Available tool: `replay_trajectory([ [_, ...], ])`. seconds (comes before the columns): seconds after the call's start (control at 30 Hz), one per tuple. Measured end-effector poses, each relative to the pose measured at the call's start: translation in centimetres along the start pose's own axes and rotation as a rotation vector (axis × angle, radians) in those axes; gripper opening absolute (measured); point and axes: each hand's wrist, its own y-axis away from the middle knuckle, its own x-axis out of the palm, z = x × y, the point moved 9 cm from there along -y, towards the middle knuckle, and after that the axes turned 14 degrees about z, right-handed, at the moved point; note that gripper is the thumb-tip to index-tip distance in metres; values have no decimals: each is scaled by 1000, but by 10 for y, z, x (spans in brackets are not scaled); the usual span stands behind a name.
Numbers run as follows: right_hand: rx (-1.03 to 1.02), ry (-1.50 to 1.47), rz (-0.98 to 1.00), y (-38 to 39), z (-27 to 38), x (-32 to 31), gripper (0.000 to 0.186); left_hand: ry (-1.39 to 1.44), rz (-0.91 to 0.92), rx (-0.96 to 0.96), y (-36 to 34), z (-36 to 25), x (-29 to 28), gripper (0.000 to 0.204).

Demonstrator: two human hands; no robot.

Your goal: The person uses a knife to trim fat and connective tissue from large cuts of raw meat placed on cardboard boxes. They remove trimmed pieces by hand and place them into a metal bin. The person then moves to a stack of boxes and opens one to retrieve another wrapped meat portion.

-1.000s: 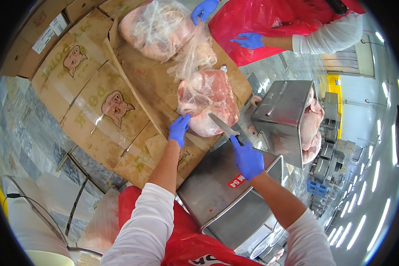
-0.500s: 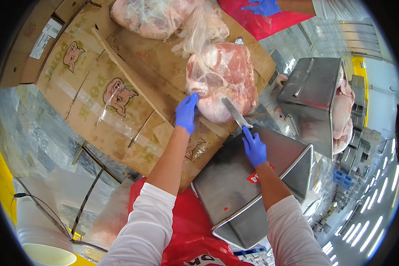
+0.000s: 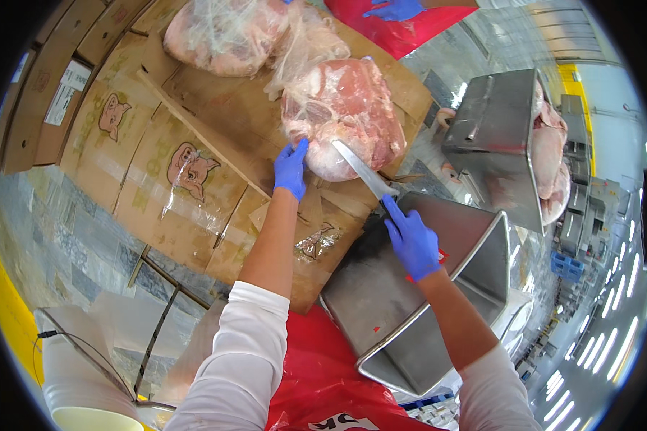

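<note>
A large pink block of raw meat [image 3: 349, 118], partly covered by clear plastic film [image 3: 305, 61], lies on opened brown cardboard. My left hand [image 3: 290, 172], in a blue glove, has its fingers closed at the meat's near left edge. What exactly they pinch, film or meat, is partly hidden. In my blue-gloved right hand [image 3: 414, 241] is a knife [image 3: 366, 171], gripped by its handle. The blade points up and left, its tip over the near side of the meat.
More meat in plastic [image 3: 226, 36] sits at the far left. An upright steel tub [image 3: 381, 287] stands near right; another steel tub [image 3: 492, 118] holding meat is beyond it. A co-worker's gloved hand [image 3: 397, 8] shows at the top. Cardboard boxes [image 3: 39, 93] line the left.
The knife has drawn back slightly, its blade now tilted more across the meat's near edge. My right hand has shifted lower. The view has shifted a little; my left hand stays at the edge.
</note>
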Motion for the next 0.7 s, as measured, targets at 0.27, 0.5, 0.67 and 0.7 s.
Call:
replay_trajectory([
  [0.27,8,68,21,44,9,-102,45,147,-56,-14,25,42,20,34],
  [0.5,34,171,282,11,26,-152,35,212,-47,-27,28,44,19,35],
  [0.67,151,-2,175,29,9,-97,40,175,-34,-91,35,46,27,37],
  [0.7,210,-8,167,28,3,-83,41,170,-22,-116,38,45,35,38],
])
